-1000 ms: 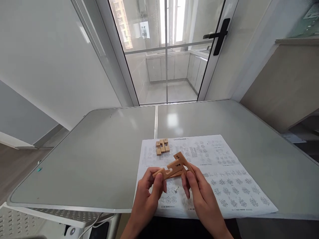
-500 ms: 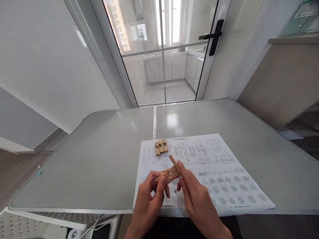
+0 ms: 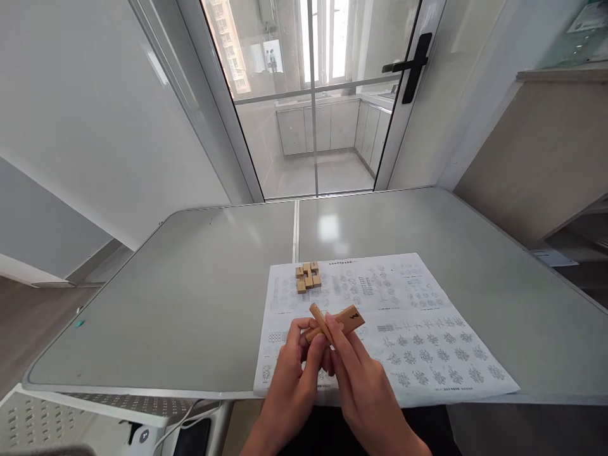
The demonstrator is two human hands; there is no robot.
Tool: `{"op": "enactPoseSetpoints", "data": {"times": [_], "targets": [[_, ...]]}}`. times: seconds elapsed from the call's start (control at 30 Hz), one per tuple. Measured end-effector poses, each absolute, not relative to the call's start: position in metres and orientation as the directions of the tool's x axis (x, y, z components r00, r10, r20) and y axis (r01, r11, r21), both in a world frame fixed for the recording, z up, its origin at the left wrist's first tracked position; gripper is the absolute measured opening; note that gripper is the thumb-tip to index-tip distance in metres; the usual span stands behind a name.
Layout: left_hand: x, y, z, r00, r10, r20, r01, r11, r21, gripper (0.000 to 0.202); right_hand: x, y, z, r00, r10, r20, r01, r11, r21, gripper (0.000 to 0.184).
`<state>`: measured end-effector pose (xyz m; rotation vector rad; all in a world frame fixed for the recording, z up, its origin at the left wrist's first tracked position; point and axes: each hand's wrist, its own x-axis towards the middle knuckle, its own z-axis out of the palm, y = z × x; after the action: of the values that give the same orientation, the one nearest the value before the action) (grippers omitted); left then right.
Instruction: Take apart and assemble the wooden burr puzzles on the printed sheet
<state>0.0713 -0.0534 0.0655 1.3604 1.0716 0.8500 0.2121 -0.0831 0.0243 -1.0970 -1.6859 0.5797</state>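
Low over the sheet, my left hand [image 3: 294, 370] is closed around a flat wooden puzzle piece [image 3: 350, 319], which has a dark number-like mark on its right end. Across it lies a slimmer wooden puzzle stick [image 3: 317, 315], tilted up to the left, pinched by my right hand [image 3: 368, 383]. The two pieces cross and touch between my fingertips; whether they interlock is hidden by the fingers. Beyond my hands, a flat notched group of wooden blocks [image 3: 308, 278] rests on the printed sheet [image 3: 380, 367].
The sheet, covered in small line diagrams, lies on a grey-green table [image 3: 190, 304] with a seam down the middle. A glass door with a black handle [image 3: 415, 68] stands behind it. At lower left are a perforated white shelf [image 3: 42, 421] and a cable [image 3: 183, 421].
The flat piece has turned so its marked end points right, and its slots are no longer visible. The stick has shifted left across it, and my right hand has moved slightly left.
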Motion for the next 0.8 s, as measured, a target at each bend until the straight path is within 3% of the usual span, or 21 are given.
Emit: {"op": "enactPoseSetpoints", "data": {"times": [0.53,0.7,0.8], "targets": [[0.073,-0.056,0.060,0.354,0.917,-0.181,-0.056,0.214,0.975,0.037,0.209,-0.086,0.018,-0.115,0.910,0.399,0.364,0.412,-0.835,0.062],[0.066,-0.050,0.053,0.244,0.950,-0.194,-0.108,0.226,0.968,0.045,0.214,-0.089,0.008,0.074,0.878,0.473,0.359,0.419,-0.834,0.066],[0.058,-0.041,0.048,0.192,0.966,-0.172,-0.065,0.187,0.980,0.050,0.229,-0.088,0.008,0.137,0.874,0.466,0.416,0.376,-0.828,0.055]]}}
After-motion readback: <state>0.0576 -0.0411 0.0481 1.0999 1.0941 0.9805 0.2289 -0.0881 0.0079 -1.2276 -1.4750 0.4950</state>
